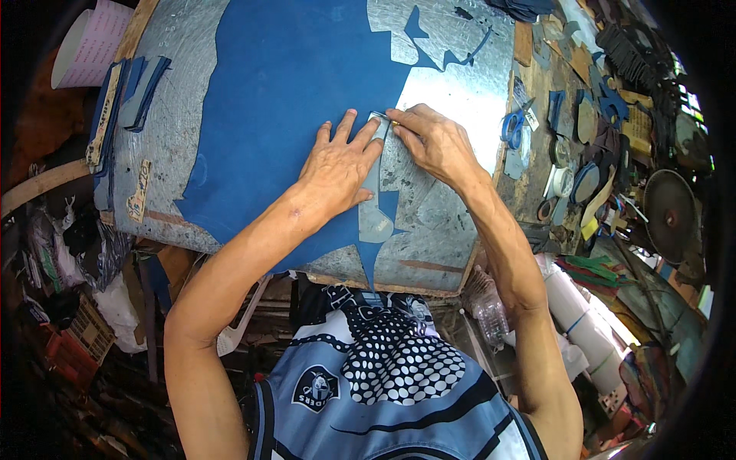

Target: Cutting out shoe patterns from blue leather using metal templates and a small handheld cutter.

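Note:
A large blue leather sheet (268,100) with a jagged cut edge lies over the metal-topped table. On its right side rests a long, narrow grey template (372,180) with a rounded near end. My left hand (337,161) lies over the template and the leather, palm down with its fingers spread, pressing from above. At the template's far end, my right hand (433,142) pinches a small knife (395,123). Only a brass-coloured bit of it shows between the fingers; the rest is hidden. Leather with cut, pointed edges shows beside the template's near end.
Blue leather offcuts (429,54) lie at the table's far side. Blue-handled scissors (513,129) and a tape roll (563,182) sit on the cluttered right side. Stacked blue strips (142,92) and a marked pattern piece (139,192) are on the left. A round fan (669,216) stands far right.

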`<control>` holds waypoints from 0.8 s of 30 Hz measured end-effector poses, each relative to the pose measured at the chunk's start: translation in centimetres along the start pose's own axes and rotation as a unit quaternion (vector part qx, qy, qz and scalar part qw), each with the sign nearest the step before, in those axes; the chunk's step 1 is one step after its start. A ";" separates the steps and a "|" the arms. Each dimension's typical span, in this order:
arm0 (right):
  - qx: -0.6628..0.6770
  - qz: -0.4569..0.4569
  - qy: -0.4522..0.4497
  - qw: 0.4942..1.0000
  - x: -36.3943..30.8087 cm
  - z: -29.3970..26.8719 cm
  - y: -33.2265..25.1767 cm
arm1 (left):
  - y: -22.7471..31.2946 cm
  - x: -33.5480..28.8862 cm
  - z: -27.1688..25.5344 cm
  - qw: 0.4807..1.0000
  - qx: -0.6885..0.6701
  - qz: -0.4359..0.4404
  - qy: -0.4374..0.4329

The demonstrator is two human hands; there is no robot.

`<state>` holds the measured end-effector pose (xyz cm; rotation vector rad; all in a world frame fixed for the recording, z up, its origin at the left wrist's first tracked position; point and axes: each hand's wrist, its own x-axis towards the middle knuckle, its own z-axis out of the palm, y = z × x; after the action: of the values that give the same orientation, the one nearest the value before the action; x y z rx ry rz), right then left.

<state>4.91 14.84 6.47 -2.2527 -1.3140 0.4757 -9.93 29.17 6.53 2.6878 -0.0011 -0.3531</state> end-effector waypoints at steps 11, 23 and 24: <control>-0.043 0.037 -0.036 0.998 -0.4 -0.7 -0.2 | 0.2 0.3 -0.4 1.000 0.015 -0.002 0.003; -0.030 0.020 -0.014 0.999 -1.6 -1.2 1.5 | -0.1 0.2 -0.8 1.000 0.013 -0.004 -0.012; -0.027 0.022 -0.012 0.999 -1.7 -1.3 1.6 | -0.1 0.2 -0.9 1.000 0.014 0.000 -0.012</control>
<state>5.85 12.37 6.70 -2.3315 -1.3064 0.4906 -9.55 29.65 7.25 2.7115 -0.0146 -0.3873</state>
